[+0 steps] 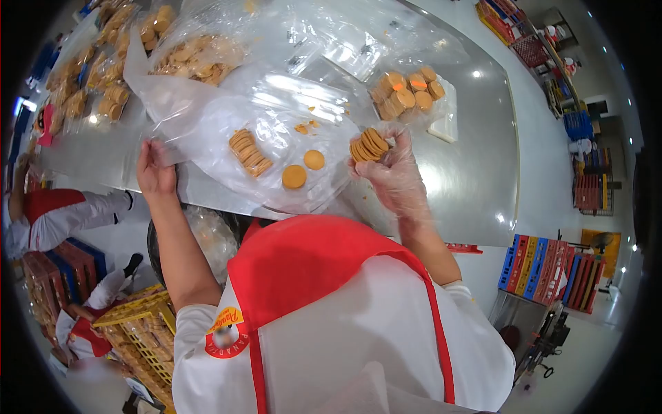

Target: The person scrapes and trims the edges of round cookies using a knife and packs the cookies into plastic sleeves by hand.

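Note:
My right hand, in a clear plastic glove, grips a stack of round golden-brown cookies above the steel table. At the left, my left hand is closed at the edge of a large clear plastic bag spread over the table; its fingertips are partly covered by the film. On the plastic between my hands lies a tilted row of cookies. Two single cookies lie flat beside it, with broken bits farther back.
Packed cookies and a white stack sit at the back right of the steel table. Bagged cookies fill the back left. Stacked crates stand right; a yellow crate and people in red aprons are left.

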{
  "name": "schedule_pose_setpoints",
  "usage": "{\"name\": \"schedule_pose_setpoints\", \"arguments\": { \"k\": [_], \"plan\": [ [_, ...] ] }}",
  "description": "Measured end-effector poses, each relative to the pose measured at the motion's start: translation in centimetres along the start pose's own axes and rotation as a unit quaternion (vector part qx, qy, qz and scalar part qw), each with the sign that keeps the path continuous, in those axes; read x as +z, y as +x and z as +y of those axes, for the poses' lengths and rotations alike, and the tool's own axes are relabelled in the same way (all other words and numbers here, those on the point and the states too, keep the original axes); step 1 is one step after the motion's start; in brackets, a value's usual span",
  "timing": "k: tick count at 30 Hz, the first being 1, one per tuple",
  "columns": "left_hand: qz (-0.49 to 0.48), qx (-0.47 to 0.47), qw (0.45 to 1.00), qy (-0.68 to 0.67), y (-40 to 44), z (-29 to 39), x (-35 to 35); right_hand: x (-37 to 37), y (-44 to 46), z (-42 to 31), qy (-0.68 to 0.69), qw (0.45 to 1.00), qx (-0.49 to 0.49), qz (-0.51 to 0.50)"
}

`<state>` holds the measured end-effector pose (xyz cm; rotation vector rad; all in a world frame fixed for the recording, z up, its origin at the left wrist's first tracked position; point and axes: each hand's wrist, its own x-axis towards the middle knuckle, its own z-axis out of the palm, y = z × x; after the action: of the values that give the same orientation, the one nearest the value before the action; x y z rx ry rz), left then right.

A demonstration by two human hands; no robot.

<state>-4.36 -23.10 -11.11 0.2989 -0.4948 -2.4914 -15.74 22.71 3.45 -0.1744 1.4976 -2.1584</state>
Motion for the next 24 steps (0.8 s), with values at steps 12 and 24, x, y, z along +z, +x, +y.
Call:
{"name": "schedule_pose_setpoints", "arguments": {
  "k": [12, 24],
  "plan": [
    [-0.025, -0.007, 1.0, -0.007, -0.1, 0.0, 1.2, 3.1, -3.3, -4.1, 0.059, 0.988, -0.029, -0.141],
    [-0.025, -0.01, 1.0, -0.006, -0.5, -0.2, 1.4, 0.5, 1.5, 1.1, -0.562, 0.777, -0.281, 0.053]
  ]
}}
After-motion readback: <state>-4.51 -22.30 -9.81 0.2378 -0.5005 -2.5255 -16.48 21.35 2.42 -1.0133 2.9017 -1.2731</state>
